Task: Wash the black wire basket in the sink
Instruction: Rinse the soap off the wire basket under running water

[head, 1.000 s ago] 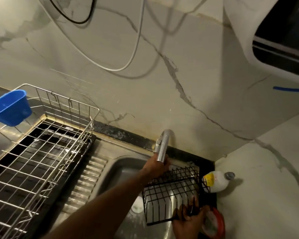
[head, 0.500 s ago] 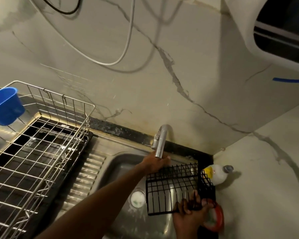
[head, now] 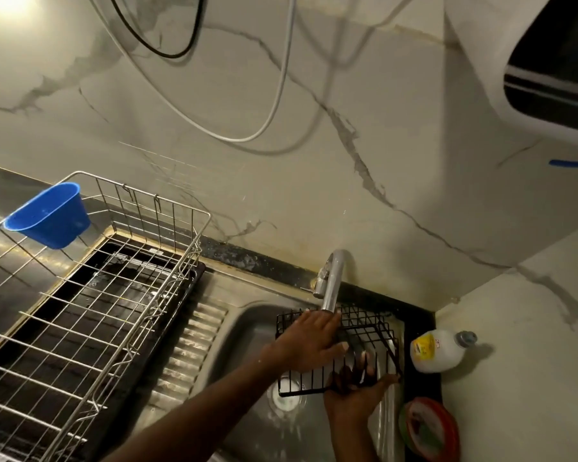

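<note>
Head view, looking down at a steel sink [head: 247, 331] in the corner of a marble-look wall. Black wire basket [head: 364, 331] is held over the sink's right half, right under the faucet [head: 331, 281], tilted w/ its open side facing up & toward the camera. Left hand [head: 309, 343] lies spread flat across the basket's left/top wires, fingers extended, palm down; touching the wires but not curled round them, so more of a press than a clasp. Right hand [head: 356, 391] comes up from below & grips the basket's near bottom edge, fingers poking through the grid, thumb stretched along the lower right rim. Can't tell if water is running; the spout is just above the left hand's knuckles. Drain [head: 286, 396] shows below the basket's lower left corner. Right of the sink, on the counter: white bottle [head: 439, 351] w/ yellow label lying on its side, near the basket but apart; red-rimmed round container [head: 429, 428] closer to the camera. Left of the sink's ribbed drainboard: big silver dish rack [head: 90, 288] w/ a blue cup [head: 49, 215] hooked on its far left rim. White & black cables hang on the wall above.
</note>
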Demonstrator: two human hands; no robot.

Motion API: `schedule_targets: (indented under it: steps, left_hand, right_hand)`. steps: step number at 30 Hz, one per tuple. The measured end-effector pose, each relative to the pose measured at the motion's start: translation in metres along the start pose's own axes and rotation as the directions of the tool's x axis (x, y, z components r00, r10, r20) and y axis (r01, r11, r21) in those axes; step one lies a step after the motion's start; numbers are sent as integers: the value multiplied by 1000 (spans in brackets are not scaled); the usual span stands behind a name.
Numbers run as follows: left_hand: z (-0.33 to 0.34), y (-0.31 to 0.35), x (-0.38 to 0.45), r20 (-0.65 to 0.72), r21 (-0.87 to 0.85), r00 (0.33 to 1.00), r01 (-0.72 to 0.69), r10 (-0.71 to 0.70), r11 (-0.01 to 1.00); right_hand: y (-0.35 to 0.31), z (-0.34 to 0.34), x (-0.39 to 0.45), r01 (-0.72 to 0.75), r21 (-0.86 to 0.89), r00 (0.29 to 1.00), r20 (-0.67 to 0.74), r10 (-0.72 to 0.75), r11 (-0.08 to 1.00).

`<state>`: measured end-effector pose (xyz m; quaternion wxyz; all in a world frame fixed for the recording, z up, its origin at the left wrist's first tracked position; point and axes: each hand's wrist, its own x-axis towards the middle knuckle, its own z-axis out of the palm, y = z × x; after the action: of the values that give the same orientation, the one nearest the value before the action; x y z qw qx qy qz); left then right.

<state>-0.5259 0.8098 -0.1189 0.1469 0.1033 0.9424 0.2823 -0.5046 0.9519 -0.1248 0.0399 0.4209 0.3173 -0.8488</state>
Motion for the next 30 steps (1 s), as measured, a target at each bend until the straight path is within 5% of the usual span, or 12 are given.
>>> schedule_targets:
  steps: [5,8,15,18,21,25,30]
  left_hand:
    - [-6,-8,-7,88,-25,979,-185,186,982]
    - [-8,-21,-9,-33,-89,968,-251,249,964]
    - [-2,-17,0,-169,-325,978,61,-122,944]
    - [-3,-26,12,-43,-568,962,197,-268,799]
    - [-13,-26,11,182,-798,971,236,-152,554]
    - [-13,-22,4,252,-828,963,266,-96,494]
    - [30,-53,-2,9,-559,971,202,-238,804]
  right_hand:
    - [0,-3,-4,-70,-137,992,93,83,988]
    - [-1,-14,-2,-129,-208,979,130,158,970]
    - [-7,-34,6,-218,-234,919,278,280,947]
    - [-14,-43,9,-214,-216,907,317,276,953]
    - [-22,-52,11,-176,-172,923,315,223,969]
    - [-27,-50,13,-78,-199,960,251,128,977]
    - [-29,-40,24,-41,-307,989,126,83,951]
